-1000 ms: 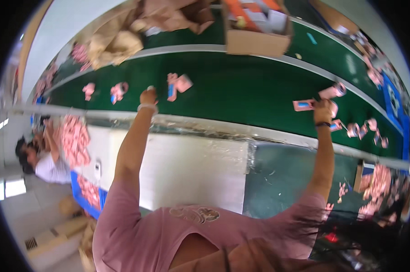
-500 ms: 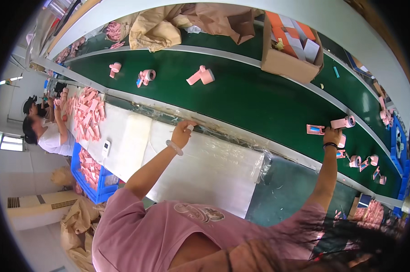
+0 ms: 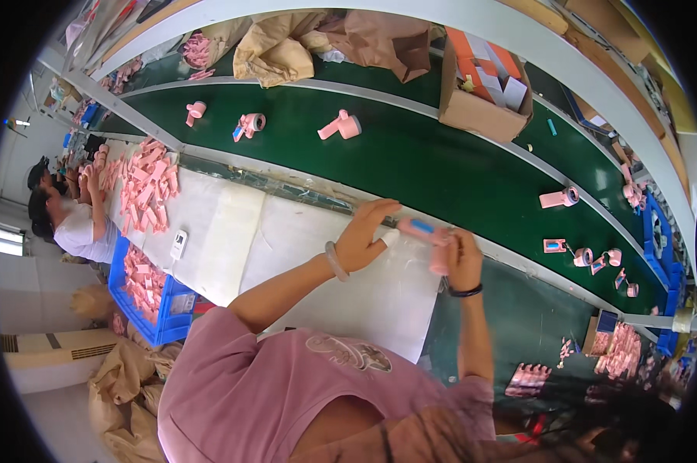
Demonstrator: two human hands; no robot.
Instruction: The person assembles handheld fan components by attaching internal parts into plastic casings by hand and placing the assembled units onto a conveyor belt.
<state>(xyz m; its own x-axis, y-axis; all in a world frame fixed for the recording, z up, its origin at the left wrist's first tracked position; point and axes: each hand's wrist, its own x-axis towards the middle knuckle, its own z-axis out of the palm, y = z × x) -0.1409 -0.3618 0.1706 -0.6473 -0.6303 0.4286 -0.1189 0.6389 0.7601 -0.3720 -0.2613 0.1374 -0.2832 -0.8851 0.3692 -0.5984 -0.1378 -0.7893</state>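
Observation:
My right hand (image 3: 464, 264), with a black band at its wrist, is closed on a pink plastic housing (image 3: 438, 261) above the work table's far edge. A blue piece lies in the housing's open handle, and motion smears its outline. My left hand (image 3: 366, 236) reaches toward the handle's left end, its fingers stretched out and apart. It wears a white cover on one fingertip and a pale bangle at the wrist; whether it touches the housing I cannot tell. Similar pink housings (image 3: 560, 197) with round heads lie along the green conveyor belt (image 3: 410, 166).
Pink parts (image 3: 149, 185) are heaped at the table's left end, near a small white device (image 3: 179, 244). A blue crate (image 3: 160, 328) of pink parts stands below. Beyond the belt are a cardboard box (image 3: 479, 116) and brown bags (image 3: 275, 50). Another person (image 3: 82, 228) sits far left.
My right hand has come left from the belt to the table's edge, bringing a pink housing. My left hand has moved right to meet it, its fingers now extended.

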